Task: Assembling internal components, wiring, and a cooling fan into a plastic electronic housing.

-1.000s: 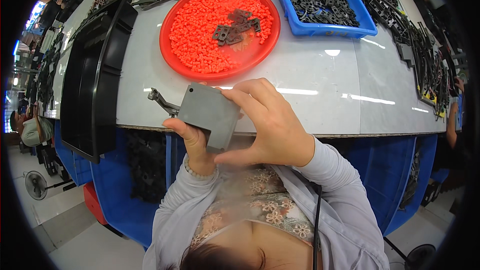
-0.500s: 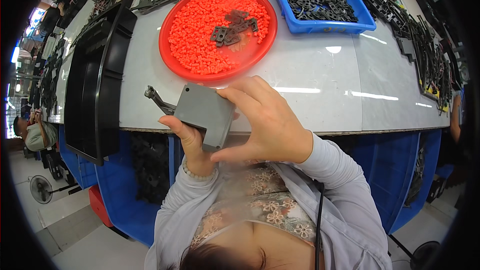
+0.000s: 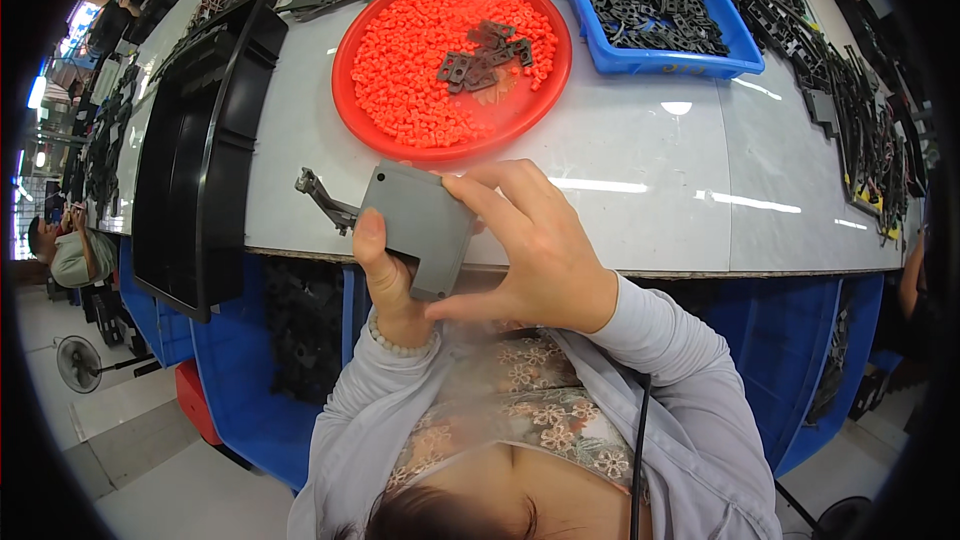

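A grey plastic housing [image 3: 425,220], boxy with a notched lower corner and a dark arm [image 3: 325,198] sticking out to the left, is held up between both hands at the table's near edge. My left hand [image 3: 390,285] grips its left side, the thumb lying over the face beside the notch. With thumb and fingers curved round its right side, my right hand [image 3: 545,250] holds the upper right edge and the lower corner. Most of the left fingers are hidden behind the housing. Beyond it stands a round red tray [image 3: 355,115] of small orange-red pieces with several dark clips [image 3: 485,60].
A blue bin [image 3: 660,62] full of black parts stands at the far right of the red tray. On the left is a long black crate [image 3: 205,180]. Dark strip-like parts [image 3: 850,120] line the right side. Blue bins [image 3: 260,420] sit below the table edge.
My left thumb has shifted up onto the face of the housing. The housing stays in both hands at nearly the same place; the whole view has shifted slightly.
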Demonstrator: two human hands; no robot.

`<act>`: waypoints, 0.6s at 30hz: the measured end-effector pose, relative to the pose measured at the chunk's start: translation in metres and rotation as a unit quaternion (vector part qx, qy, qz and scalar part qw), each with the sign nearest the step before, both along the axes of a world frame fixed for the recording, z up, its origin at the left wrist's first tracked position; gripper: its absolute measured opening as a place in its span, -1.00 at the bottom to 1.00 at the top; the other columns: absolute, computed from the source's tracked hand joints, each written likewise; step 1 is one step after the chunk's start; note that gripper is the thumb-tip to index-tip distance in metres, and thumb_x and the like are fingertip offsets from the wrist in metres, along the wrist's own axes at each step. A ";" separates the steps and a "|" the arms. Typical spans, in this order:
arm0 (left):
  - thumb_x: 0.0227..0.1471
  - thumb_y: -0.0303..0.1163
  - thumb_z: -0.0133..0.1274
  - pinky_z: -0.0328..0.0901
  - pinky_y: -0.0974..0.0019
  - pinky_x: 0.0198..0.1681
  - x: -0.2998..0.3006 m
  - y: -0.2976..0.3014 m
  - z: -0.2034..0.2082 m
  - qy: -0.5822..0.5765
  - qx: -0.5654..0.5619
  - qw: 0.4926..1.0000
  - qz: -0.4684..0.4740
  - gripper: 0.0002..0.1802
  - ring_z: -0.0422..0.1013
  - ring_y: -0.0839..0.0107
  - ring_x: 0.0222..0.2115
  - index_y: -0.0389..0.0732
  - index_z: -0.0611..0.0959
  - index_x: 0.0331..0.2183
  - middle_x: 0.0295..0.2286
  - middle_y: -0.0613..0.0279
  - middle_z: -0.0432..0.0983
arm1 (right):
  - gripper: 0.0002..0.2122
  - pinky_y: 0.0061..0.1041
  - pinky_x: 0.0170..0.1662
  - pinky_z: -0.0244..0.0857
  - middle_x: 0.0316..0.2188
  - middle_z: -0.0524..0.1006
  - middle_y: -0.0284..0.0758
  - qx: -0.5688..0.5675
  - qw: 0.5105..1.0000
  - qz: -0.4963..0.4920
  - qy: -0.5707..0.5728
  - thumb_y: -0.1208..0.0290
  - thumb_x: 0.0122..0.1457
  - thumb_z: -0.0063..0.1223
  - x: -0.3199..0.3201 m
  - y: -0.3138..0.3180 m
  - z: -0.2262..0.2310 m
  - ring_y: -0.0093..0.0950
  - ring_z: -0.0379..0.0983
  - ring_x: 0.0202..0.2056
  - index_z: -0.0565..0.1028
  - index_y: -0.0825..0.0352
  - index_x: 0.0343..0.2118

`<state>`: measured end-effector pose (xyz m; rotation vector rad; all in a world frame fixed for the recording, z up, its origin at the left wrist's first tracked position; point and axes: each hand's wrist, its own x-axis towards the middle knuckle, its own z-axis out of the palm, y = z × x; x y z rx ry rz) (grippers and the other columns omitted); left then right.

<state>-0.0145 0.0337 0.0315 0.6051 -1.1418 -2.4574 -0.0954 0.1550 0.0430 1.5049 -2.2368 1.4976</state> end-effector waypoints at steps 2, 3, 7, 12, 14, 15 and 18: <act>-0.03 0.14 -0.13 0.34 0.20 -0.15 -0.001 0.000 0.001 0.021 0.010 1.000 0.001 -0.35 0.39 0.31 -0.21 -0.20 0.38 -0.08 -0.21 0.13 0.41 | -0.18 -0.30 -0.09 0.22 -0.22 0.35 -0.14 0.004 1.000 -0.003 0.008 0.08 -0.44 0.41 0.001 0.000 0.000 -0.19 0.30 -0.17 0.34 0.50 -0.08; -0.03 0.14 -0.13 0.34 0.20 -0.15 0.000 -0.002 -0.002 0.022 0.008 1.000 0.003 -0.35 0.39 0.31 -0.21 -0.20 0.38 -0.08 -0.21 0.13 0.41 | -0.17 -0.30 -0.08 0.22 -0.21 0.35 -0.13 0.011 1.000 0.005 0.003 0.09 -0.44 0.41 0.000 0.000 -0.001 -0.19 0.30 -0.17 0.33 0.50 -0.07; -0.01 0.15 -0.14 0.36 0.15 -0.13 0.002 -0.008 -0.012 0.059 0.008 0.998 -0.024 -0.35 0.38 0.25 -0.17 -0.15 0.34 -0.04 -0.18 0.13 0.39 | -0.16 -0.29 -0.04 0.20 -0.19 0.34 -0.13 0.011 0.999 0.014 -0.042 0.11 -0.40 0.41 0.005 -0.001 -0.002 -0.19 0.30 -0.15 0.31 0.48 -0.02; -0.02 0.17 -0.15 0.33 0.09 -0.09 0.002 -0.010 -0.018 0.118 0.022 0.993 0.015 -0.30 0.36 0.20 -0.15 -0.16 0.33 -0.01 -0.17 0.09 0.38 | -0.24 -0.34 0.02 0.18 -0.13 0.32 -0.18 -0.066 0.977 0.056 -0.194 0.17 -0.21 0.36 0.009 -0.001 -0.009 -0.28 0.27 -0.06 0.27 0.44 0.05; -0.02 0.23 -0.18 0.27 0.05 -0.03 0.000 -0.006 -0.014 0.186 -0.031 0.982 0.021 -0.25 0.34 0.16 -0.12 -0.18 0.30 0.01 -0.15 0.05 0.37 | -0.30 -0.36 0.03 0.17 -0.10 0.31 -0.20 -0.103 0.953 0.060 -0.279 0.20 -0.11 0.32 0.010 -0.003 -0.015 -0.34 0.26 -0.03 0.25 0.42 0.07; -0.02 0.23 -0.18 0.27 0.05 -0.03 0.000 -0.005 -0.017 0.187 -0.031 0.982 0.021 -0.25 0.34 0.16 -0.12 -0.18 0.30 0.01 -0.15 0.05 0.37 | -0.36 -0.39 0.04 0.17 -0.09 0.32 -0.23 -0.119 0.881 0.090 -0.450 0.24 -0.03 0.25 0.010 -0.005 -0.017 -0.40 0.25 -0.02 0.24 0.43 0.08; -0.02 0.25 -0.21 0.22 0.03 0.02 0.001 -0.004 -0.027 0.257 -0.051 0.965 0.015 -0.22 0.32 0.13 -0.09 -0.18 0.27 0.03 -0.14 -0.01 0.35 | -0.50 -0.49 0.03 0.18 -0.10 0.36 -0.29 -0.126 0.741 0.155 -0.641 0.32 0.13 0.08 0.008 -0.005 -0.005 -0.52 0.29 -0.05 0.24 0.47 0.07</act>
